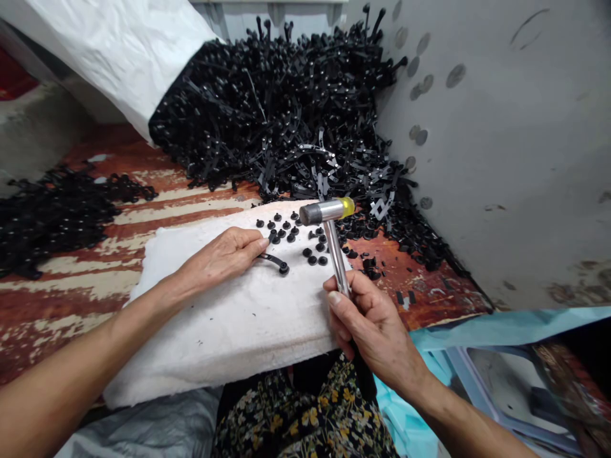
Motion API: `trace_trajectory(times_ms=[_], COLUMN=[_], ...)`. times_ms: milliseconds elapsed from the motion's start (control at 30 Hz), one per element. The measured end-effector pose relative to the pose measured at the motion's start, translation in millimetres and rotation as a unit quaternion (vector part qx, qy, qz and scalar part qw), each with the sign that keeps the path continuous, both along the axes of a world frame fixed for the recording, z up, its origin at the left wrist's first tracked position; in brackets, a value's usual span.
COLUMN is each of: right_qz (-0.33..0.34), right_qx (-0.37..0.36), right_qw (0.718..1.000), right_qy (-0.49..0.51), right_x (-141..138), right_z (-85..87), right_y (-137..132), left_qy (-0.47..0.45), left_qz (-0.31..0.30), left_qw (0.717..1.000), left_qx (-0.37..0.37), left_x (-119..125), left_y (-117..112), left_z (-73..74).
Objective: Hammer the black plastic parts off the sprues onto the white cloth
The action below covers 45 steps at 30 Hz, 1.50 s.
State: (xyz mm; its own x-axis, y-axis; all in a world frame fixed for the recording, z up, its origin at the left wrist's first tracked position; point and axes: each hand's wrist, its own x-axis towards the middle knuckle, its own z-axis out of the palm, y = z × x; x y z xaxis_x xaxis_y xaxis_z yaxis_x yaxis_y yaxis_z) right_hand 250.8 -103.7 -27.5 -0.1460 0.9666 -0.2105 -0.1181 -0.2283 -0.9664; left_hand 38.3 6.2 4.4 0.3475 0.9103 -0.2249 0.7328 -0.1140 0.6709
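Note:
My right hand [365,312] is wrapped round the metal handle of a mallet [327,211], its head raised above the cloth, with a dark face on the left and a yellow one on the right. Between the thumb and fingers of my left hand [229,254] is a black curved plastic arm [274,259] with a round end, held low over the white cloth [229,318]. Several small black round knobs with short stems [291,236] stand on the cloth between the hands. The mallet head is apart from the black arm.
A large heap of black plastic parts [286,114] spills from a white sack [128,51] at the back. Another black pile [57,216] lies left on the worn red-brown tabletop [157,210]. A grey panel [496,140] stands on the right, above a light-blue plastic stool [477,388].

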Motion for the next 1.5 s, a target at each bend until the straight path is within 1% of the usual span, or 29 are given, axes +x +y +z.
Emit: trace_trajectory(times_ms=[333, 700, 867, 1133, 1200, 1267, 1300, 1333, 1367, 1433, 1467, 1500], right_qz=[0.000, 0.000, -0.003, 0.015, 0.026, 0.036, 0.038, 0.035, 0.029, 0.022, 0.024, 0.027], right_qx=[0.001, -0.005, -0.003, 0.007, 0.005, 0.015, 0.038, 0.079, 0.137, 0.271, 0.328, 0.369], right_qw=[1.000, 1.000, 1.000, 1.000, 1.000, 0.998, 0.993, 0.982, 0.964, 0.912, 0.882, 0.853], right_qy=[0.008, 0.004, 0.006, 0.013, 0.002, -0.057, -0.109, -0.167, -0.224, -0.309, -0.338, -0.368], right_x=[1.7, 0.3, 0.9, 2.9, 5.7, 9.7, 11.8, 13.7, 15.2, 16.7, 16.7, 16.4], right_z=[-3.2, 0.1, -0.7, -4.9, -1.9, 3.5, 6.7, 9.7, 12.3, 15.5, 15.7, 15.1], right_y=[-0.9, -0.3, 0.1, -0.8, -0.5, 0.3, 1.4, 3.0, 5.5, 13.0, 17.7, 22.7], left_qy=[-0.001, -0.002, 0.012, 0.005, 0.013, 0.015, 0.012, 0.010, 0.008, 0.009, 0.010, 0.010], left_qz=[0.003, -0.009, 0.001, 0.010, 0.006, 0.001, -0.001, -0.002, -0.001, 0.005, 0.008, 0.010], left_qw=[1.000, 1.000, 1.000, 0.999, 0.998, 0.998, 0.998, 0.998, 0.998, 0.997, 0.997, 0.997], left_qx=[0.000, 0.003, 0.004, -0.051, -0.056, -0.060, -0.062, -0.065, -0.068, -0.072, -0.072, -0.070], left_x=[3.4, 0.2, 0.4, 3.5, 3.0, 1.5, 0.7, 0.1, -0.2, 0.0, 0.4, 0.8], left_y=[-2.1, -1.2, -1.5, 2.7, 4.3, 4.7, 4.5, 4.2, 3.8, 3.4, 3.3, 3.5], left_z=[5.8, -0.6, -0.5, 7.5, 9.1, 10.0, 10.2, 10.2, 10.0, 9.1, 8.3, 7.3])
